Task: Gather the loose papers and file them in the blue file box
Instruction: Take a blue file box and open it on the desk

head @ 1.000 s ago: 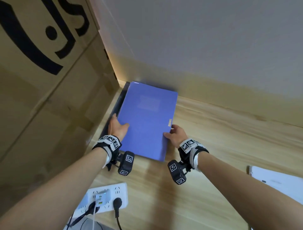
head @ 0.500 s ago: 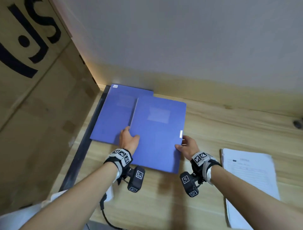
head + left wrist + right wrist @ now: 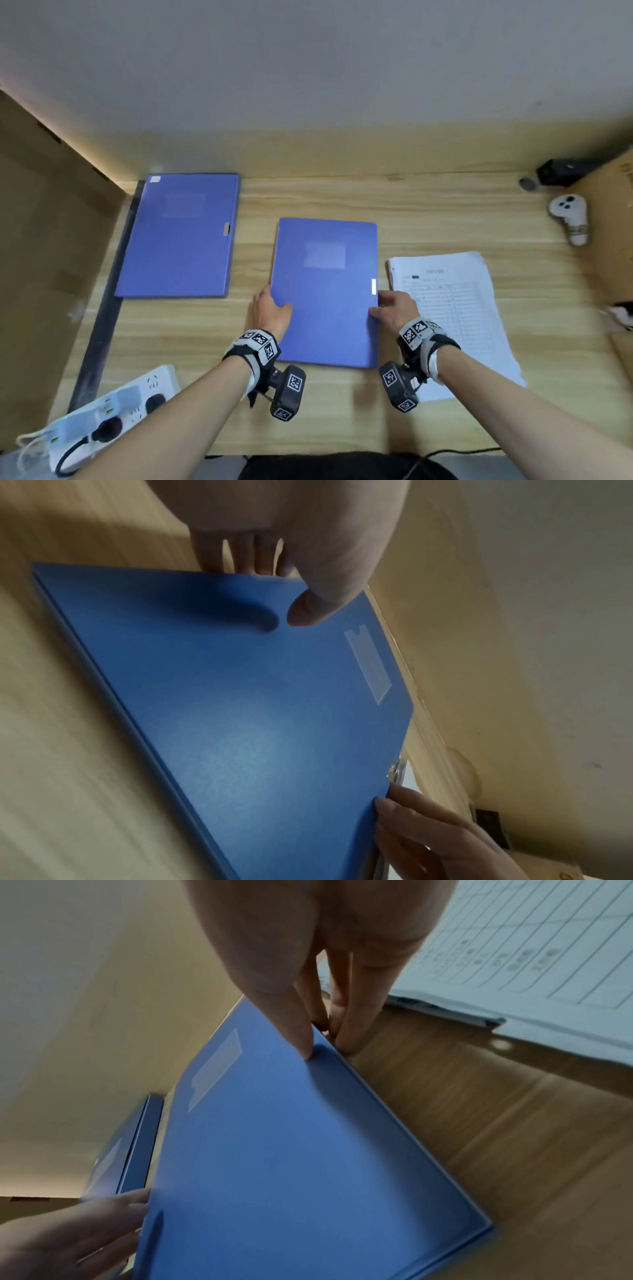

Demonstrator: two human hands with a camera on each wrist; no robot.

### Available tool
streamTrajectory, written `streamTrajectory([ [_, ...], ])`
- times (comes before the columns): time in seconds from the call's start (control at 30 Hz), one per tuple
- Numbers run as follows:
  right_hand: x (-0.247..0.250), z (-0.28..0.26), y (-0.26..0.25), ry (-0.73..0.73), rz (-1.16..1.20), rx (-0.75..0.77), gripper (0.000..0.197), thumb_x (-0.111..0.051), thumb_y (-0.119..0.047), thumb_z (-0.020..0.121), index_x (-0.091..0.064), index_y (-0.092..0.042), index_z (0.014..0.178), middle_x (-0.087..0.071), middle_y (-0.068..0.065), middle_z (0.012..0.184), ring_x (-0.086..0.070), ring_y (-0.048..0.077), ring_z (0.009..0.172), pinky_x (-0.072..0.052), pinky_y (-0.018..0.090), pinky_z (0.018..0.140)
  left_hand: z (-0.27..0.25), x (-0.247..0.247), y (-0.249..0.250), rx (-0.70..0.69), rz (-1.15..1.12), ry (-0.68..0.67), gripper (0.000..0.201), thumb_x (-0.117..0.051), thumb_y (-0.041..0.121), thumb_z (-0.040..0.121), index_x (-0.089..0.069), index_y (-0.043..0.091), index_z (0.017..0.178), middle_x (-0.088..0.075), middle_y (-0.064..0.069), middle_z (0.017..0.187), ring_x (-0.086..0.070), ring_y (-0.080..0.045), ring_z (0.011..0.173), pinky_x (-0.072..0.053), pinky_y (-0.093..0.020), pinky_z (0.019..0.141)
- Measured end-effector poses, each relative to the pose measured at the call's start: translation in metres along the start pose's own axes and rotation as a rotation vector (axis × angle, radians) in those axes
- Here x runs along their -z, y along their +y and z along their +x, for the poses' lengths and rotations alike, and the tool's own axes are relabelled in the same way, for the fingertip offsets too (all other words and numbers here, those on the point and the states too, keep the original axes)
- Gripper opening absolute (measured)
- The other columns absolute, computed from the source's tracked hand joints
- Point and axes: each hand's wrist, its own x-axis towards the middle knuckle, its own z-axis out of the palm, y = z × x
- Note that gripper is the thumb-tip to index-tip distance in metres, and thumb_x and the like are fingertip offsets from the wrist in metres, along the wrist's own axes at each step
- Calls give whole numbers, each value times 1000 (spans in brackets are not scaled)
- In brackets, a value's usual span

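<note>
A flat blue file box (image 3: pixel 325 298) (image 3: pixel 246 723) (image 3: pixel 291 1150) lies closed at the middle of the wooden desk (image 3: pixel 428 212). My left hand (image 3: pixel 272 313) (image 3: pixel 301 569) grips its left edge, thumb on the lid and fingers under the edge. My right hand (image 3: pixel 390 308) (image 3: pixel 322 1010) pinches its right edge just below the white clasp (image 3: pixel 373 286). A stack of printed papers (image 3: pixel 455 318) (image 3: pixel 534 950) lies right beside the box, under my right wrist. A second blue file box (image 3: pixel 181 236) (image 3: pixel 137 1145) lies closed at the back left.
A cardboard box wall (image 3: pixel 51 257) bounds the left side. A white power strip (image 3: pixel 102 414) with plugs sits front left. A white controller (image 3: pixel 570 216) and a black device (image 3: pixel 561 173) lie back right, by more cardboard (image 3: pixel 613 222).
Both hands have carried the upper file box off the lower one and rightward to the desk's middle, next to the papers. The view has swung right.
</note>
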Motion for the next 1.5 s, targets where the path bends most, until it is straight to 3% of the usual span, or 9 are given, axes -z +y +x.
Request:
streamTrajectory([
  [0.1, 6, 2, 3, 47, 19, -39, 31, -68, -7, 76, -75, -17, 105, -73, -1, 95, -66, 17, 94, -50, 26, 90, -5, 0, 6, -34, 130, -5, 63, -59, 20, 84, -41, 9, 143, -39, -14, 144, -46, -35, 128, -41, -44, 107],
  [0.23, 18, 5, 8, 124, 186, -6, 27, -62, 1, 80, -74, -17, 96, -75, 5, 99, -70, 22, 87, -57, 32, 83, -23, -10, 28, -299, 511, -117, 77, -56, 26, 89, -17, 9, 154, -7, -11, 164, -9, -28, 151, -21, -41, 120],
  [0.33, 31, 8, 16, 151, 298, 4, 30, -56, 3, 80, -71, -23, 82, -75, 6, 91, -73, 32, 85, -60, 42, 79, -44, -34, 53, -417, 693, -296, 71, -51, 29, 92, -19, 10, 153, -13, -11, 163, -16, -26, 150, -24, -39, 118],
  [0.57, 51, 6, 46, 186, 378, -13, 29, -57, 2, 87, -68, -22, 75, -71, 3, 85, -69, 24, 69, -58, 44, 81, -66, -95, 67, -195, 874, -371, 102, -48, 58, 88, 1, -2, 153, 8, -20, 163, 7, -36, 151, -19, -46, 119],
  [0.83, 52, 9, 76, 166, 342, -27, 24, -65, -5, 83, -71, -26, 71, -75, -2, 83, -72, 20, 77, -58, 45, 85, -62, -117, 86, -205, 1042, -296, 94, -34, 73, 88, -44, -5, 140, -21, -28, 158, -8, -41, 150, -16, -49, 120],
  [0.97, 54, 10, 74, 154, 313, -4, 21, -64, -6, 82, -71, -24, 75, -76, -1, 86, -72, 18, 75, -59, 44, 83, -60, -116, 84, -206, 957, -272, 80, -38, 69, 90, -57, -2, 124, -27, -28, 155, -17, -41, 148, -26, -48, 116],
  [1.07, 52, 11, 72, 127, 303, 2, 19, -62, -6, 83, -73, -21, 79, -76, -2, 87, -73, 19, 76, -59, 42, 83, -60, -112, 80, -179, 864, -247, 77, -43, 68, 88, -58, -1, 119, -30, -24, 153, -26, -38, 142, -42, -44, 97],
  [1.27, 49, 10, 56, 84, 254, 46, 25, -59, -4, 81, -69, -26, 73, -73, -1, 78, -71, 24, 74, -57, 38, 79, -65, -90, 90, -153, 643, -264, 48, -49, 60, 78, -54, 12, 78, -57, -9, 100, -53, -30, 95, -42, -36, 77],
  [1.5, 32, 11, 10, -6, 114, 159, 25, -59, -6, 85, -74, -24, 92, -74, -1, 96, -67, 19, 95, -52, 33, 93, -87, -16, 103, -169, 312, -368, 34, -38, 53, 83, -40, 22, 68, -45, -1, 71, -45, -25, 73, -39, -31, 64],
])
